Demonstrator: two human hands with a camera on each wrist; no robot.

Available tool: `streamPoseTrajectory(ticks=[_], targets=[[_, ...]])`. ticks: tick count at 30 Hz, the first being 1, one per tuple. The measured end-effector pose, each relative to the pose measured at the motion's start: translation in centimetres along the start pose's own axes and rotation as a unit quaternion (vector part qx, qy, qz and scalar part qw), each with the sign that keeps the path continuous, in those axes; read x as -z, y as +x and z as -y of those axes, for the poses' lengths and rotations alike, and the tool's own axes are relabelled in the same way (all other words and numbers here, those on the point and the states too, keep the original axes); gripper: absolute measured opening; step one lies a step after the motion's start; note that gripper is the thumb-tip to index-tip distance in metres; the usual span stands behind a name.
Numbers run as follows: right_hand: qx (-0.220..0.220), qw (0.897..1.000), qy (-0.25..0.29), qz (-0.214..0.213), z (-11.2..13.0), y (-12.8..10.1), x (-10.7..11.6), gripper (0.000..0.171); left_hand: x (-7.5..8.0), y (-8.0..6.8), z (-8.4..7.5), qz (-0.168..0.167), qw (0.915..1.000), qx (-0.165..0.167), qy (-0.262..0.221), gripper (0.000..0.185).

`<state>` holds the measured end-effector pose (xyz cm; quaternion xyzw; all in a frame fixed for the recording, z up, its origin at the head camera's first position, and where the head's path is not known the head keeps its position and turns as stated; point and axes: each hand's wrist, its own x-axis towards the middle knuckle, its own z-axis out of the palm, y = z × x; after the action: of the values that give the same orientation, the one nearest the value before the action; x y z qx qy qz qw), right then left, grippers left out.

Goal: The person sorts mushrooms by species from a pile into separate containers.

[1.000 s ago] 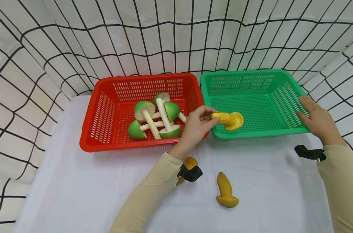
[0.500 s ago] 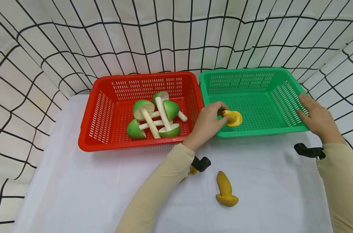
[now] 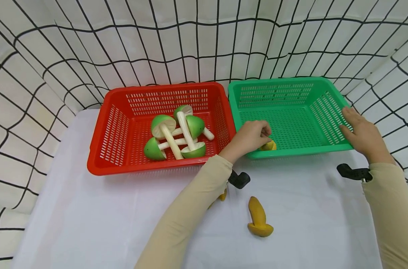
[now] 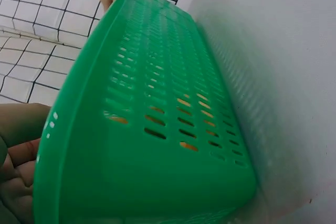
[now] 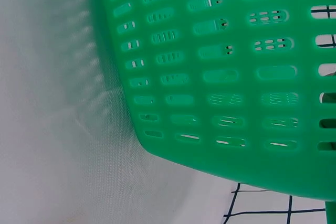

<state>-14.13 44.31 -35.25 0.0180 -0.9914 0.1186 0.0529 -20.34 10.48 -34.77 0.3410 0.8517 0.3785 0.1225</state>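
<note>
A: Yellow mushroom (image 3: 268, 145) sits inside the green basket (image 3: 284, 90), front-left corner; left hand (image 3: 251, 135) curled round it.

B: Right hand (image 3: 360, 133)?

A: Fingers flat against the basket's right wall, gripping nothing.

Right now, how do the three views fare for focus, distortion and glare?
Head view: sharp, evenly lit, wide-angle bending of the grid backdrop. Left wrist view: green basket fills the frame, soft, with small glints on its rim. Right wrist view: basket wall close and slightly blurred, cloth hazy.
</note>
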Motion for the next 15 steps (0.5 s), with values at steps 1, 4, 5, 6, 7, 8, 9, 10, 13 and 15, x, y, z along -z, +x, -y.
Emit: streamPoseTrajectory(ticks=[1,4,5,6,7,8,9,10,13,15], targets=[[0.000,1.000,0.000,-0.001,0.0,0.0,0.0,0.056,0.1,0.0,0.1,0.003,0.9999,-0.002,-0.012,0.016],[-0.002,1.000,0.000,-0.004,0.1,0.0,0.0,0.056,0.3,-0.1,0.5,0.006,0.9987,-0.008,-0.050,0.016],[-0.003,1.000,0.000,-0.003,0.1,0.0,0.0,0.056,0.3,-0.1,0.6,0.006,0.9982,-0.010,-0.060,0.016],[-0.004,1.000,0.000,-0.003,0.1,0.0,-0.1,0.056,0.3,-0.2,0.6,0.005,0.9973,-0.011,-0.072,0.015],[-0.005,1.000,-0.001,-0.002,0.1,0.1,-0.1,0.056,0.4,-0.2,0.7,0.003,0.9964,-0.011,-0.084,0.015],[-0.005,1.000,-0.001,-0.002,0.1,0.1,-0.1,0.056,0.3,-0.3,0.8,0.001,0.9955,-0.010,-0.095,0.015],[-0.005,1.000,-0.002,-0.001,0.1,0.1,-0.1,0.056,0.3,-0.4,0.8,-0.002,0.9946,-0.007,-0.103,0.014],[-0.006,1.000,-0.002,-0.001,0.1,0.1,-0.1,0.056,0.4,-0.5,0.7,-0.006,0.9937,-0.005,-0.112,0.013],[-0.006,1.000,-0.003,-0.002,0.2,0.1,-0.1,0.056,0.4,-1.1,0.5,-0.006,0.9906,-0.001,-0.136,0.013],[-0.007,1.000,-0.002,-0.003,0.2,0.0,-0.1,0.056,0.5,-1.6,0.2,-0.001,0.9889,-0.002,-0.149,0.013]])
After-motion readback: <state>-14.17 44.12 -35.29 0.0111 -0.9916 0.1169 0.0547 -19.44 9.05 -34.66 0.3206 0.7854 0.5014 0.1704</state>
